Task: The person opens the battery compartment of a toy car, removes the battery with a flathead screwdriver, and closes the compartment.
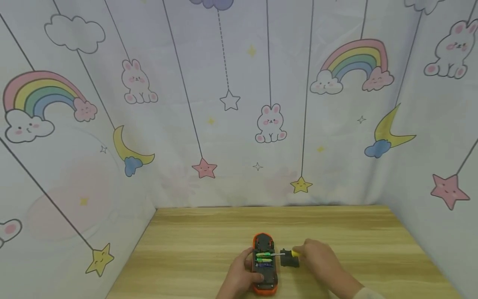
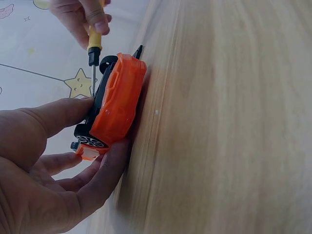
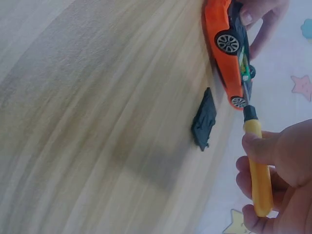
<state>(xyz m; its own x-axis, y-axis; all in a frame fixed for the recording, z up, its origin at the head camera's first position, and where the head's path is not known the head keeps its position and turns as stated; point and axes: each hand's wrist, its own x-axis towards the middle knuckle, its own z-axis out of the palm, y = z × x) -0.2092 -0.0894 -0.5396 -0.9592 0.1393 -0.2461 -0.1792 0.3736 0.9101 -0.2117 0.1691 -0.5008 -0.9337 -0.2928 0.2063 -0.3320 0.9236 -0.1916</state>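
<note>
An orange toy car (image 1: pixel 266 290) lies wheels up on the table, its black underside and open battery compartment facing me. Inside the compartment sit green batteries (image 1: pixel 264 260) and a dark blue one (image 1: pixel 264 265). My left hand (image 1: pixel 237 272) grips the car from the left, thumb on the underside and fingers along its side. In my right hand (image 1: pixel 319 259) is a yellow-handled screwdriver (image 3: pixel 259 170), pinched between thumb and fingers. Its metal shaft points left into the compartment, the tip right at the end of the uppermost green battery.
A black battery cover (image 3: pixel 204 121) lies on the wooden table (image 1: pixel 194 232) just right of the car, partly beneath the screwdriver in the head view. Behind and on both sides of the table hangs a white cloth (image 1: pixel 239 137) printed with rabbits, stars and rainbows.
</note>
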